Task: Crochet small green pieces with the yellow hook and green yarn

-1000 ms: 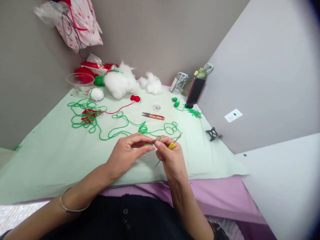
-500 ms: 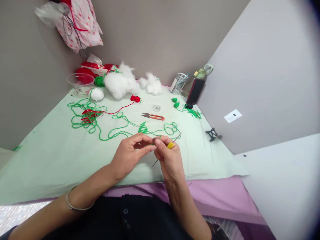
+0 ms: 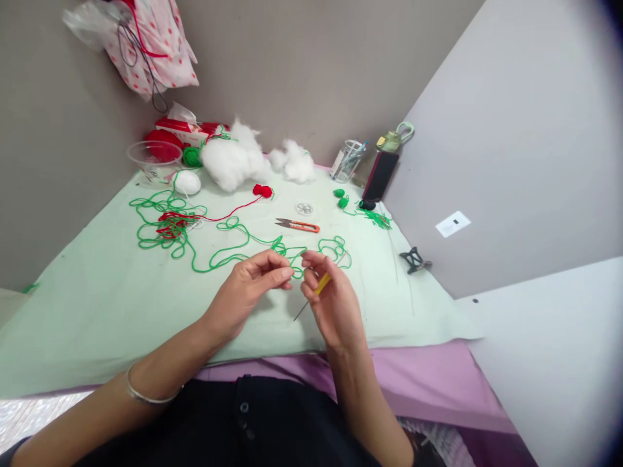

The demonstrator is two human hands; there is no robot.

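Note:
My left hand [image 3: 246, 292] pinches a strand of green yarn [image 3: 219, 253] between thumb and fingers, just above the pale green cloth [image 3: 97, 305]. My right hand [image 3: 331, 301] sits beside it, fingertips almost touching, and holds a thin metal crochet hook with a yellow grip [image 3: 321, 283]. The hook's shaft slants down to the left below my fingers. The green yarn runs away from my hands in loose loops across the cloth to a tangle with red yarn [image 3: 170, 224] at the left.
Orange thread snips [image 3: 298, 225] lie beyond my hands. White stuffing [image 3: 233, 162], a clear cup [image 3: 154, 161], red and green yarn balls, a small red crocheted piece [image 3: 263, 190], a jar [image 3: 346, 161], a dark phone [image 3: 379, 176] and a bottle stand along the back wall.
The crochet hook has tilted so that its yellow grip now sits lower between my right fingers. Both hands shifted slightly up and apart, with the yarn drawn between them.

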